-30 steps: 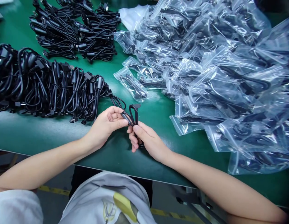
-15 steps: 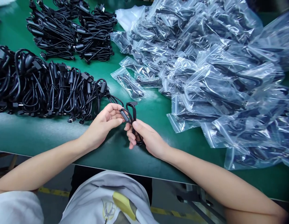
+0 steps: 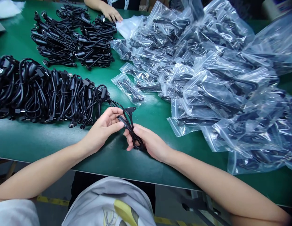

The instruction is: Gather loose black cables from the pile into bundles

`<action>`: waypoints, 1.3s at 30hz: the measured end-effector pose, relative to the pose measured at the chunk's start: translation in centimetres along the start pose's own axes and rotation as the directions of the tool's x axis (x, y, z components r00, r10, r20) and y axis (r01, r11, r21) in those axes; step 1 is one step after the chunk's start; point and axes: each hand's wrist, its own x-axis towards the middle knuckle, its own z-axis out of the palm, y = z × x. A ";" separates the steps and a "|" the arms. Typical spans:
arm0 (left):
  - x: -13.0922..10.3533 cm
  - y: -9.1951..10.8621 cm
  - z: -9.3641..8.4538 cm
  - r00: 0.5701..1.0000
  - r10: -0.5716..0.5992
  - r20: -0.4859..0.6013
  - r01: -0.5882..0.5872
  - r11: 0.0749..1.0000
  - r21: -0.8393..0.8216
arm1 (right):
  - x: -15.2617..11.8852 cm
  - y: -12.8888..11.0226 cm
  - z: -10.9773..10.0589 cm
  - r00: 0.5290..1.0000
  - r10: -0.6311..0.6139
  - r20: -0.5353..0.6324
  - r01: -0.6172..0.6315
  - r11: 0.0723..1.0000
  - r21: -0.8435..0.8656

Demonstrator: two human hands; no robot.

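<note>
A coiled black cable [image 3: 137, 142] with a thick cylindrical part and a flat connector is between my hands, just above the table near its front edge. My right hand [image 3: 148, 138] grips the bundle, thumb on top and fingers beneath. My left hand [image 3: 108, 124] pinches the cable's thicker part between thumb and fingers from the left. The connector end points up and away from me. Left of my left hand, a long row of bundled black cables [image 3: 54, 94] lies on the table.
More black cables [image 3: 73, 40] are stacked at the back left. A large heap of clear zip bags [image 3: 207, 84] holding cables covers the right side of the green table [image 3: 108, 161]. Across the table, another person's hand [image 3: 111, 12] rests beside white plastic sheets [image 3: 128, 26].
The cable's connector and thick part have tilted left and lower, closer to my left fingers. A co-worker's hand has come into view at the back. The camera view has tilted up slightly.
</note>
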 end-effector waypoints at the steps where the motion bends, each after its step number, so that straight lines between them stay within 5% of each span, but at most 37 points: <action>1: 0.0 0.0 -0.1 1.000 0.007 0.012 -0.008 1.000 0.023 | 0.0 0.0 -0.1 1.000 0.022 0.000 -0.022 0.999 0.033; 8: 0.0 0.1 -0.2 0.994 0.103 0.038 -0.108 0.978 0.179 | 0.1 -0.1 0.4 0.997 0.076 0.025 -0.077 0.997 0.028; 19: 0.8 -0.4 0.1 0.991 -0.123 0.045 0.126 0.990 -0.071 | -0.1 -0.1 0.4 0.996 0.063 0.068 -0.062 0.998 -0.022; 27: 0.7 -0.4 0.3 0.989 -0.139 0.055 0.144 0.985 -0.096 | 0.0 0.2 0.3 0.998 0.038 0.048 -0.036 0.999 -0.041; 32: 0.4 -0.4 0.3 0.989 -0.138 0.058 0.142 0.988 -0.064 | 0.4 -0.4 0.2 0.989 -0.060 -0.134 0.060 0.998 -0.004; 39: 0.1 -0.3 0.4 0.924 -0.285 0.254 0.259 0.957 0.132 | 0.7 -2.6 -1.3 0.865 -0.315 -0.389 0.274 0.948 -0.159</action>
